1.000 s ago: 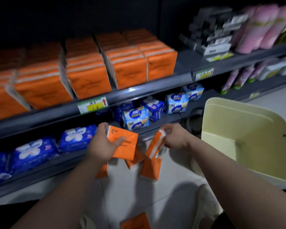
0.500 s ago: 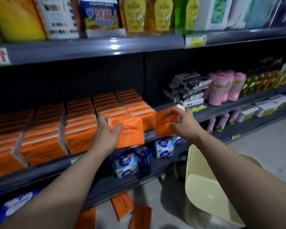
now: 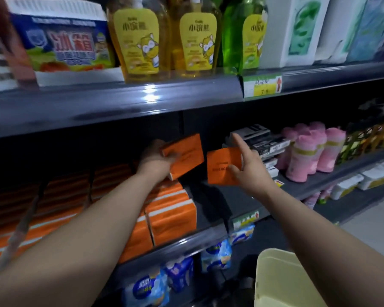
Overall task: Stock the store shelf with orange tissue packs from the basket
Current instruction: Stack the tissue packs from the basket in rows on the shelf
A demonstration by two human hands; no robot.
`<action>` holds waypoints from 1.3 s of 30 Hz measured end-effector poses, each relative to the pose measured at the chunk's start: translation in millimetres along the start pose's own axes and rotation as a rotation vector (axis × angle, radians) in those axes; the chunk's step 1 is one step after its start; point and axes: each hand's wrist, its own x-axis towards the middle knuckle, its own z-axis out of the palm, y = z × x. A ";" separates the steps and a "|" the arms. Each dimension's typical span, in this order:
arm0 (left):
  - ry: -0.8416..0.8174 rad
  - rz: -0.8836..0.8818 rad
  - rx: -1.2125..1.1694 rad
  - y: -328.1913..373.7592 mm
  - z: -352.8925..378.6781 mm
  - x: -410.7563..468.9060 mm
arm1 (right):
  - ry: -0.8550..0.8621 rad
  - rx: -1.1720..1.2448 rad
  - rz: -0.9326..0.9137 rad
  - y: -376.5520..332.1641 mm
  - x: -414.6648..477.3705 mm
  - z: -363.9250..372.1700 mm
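- Grips first orange tissue pack [image 3: 184, 155] in left hand [image 3: 154, 161], fingers curled round its near end; pack tilted, held in the air above the stocked rows.
- Pinches second orange tissue pack [image 3: 221, 167] in right hand [image 3: 252, 173], thumb on the front face, index finger straight and pointing up; pack just right of the first, not touching it.
- Shows stocked orange packs [image 3: 173, 218] in rows on the middle shelf [image 3: 186, 241].
- Shows cream basket [image 3: 279, 282] low at right, under the right forearm.
- Notes yellow bottles [image 3: 140, 41] on the shelf above, pink rolls [image 3: 308, 156] further right, blue packs [image 3: 180, 273] on the shelf beneath.
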 end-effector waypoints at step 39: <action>-0.078 0.123 0.412 -73.9 79.7 134.0 | -0.012 0.415 0.148 69.2 110.7 114.5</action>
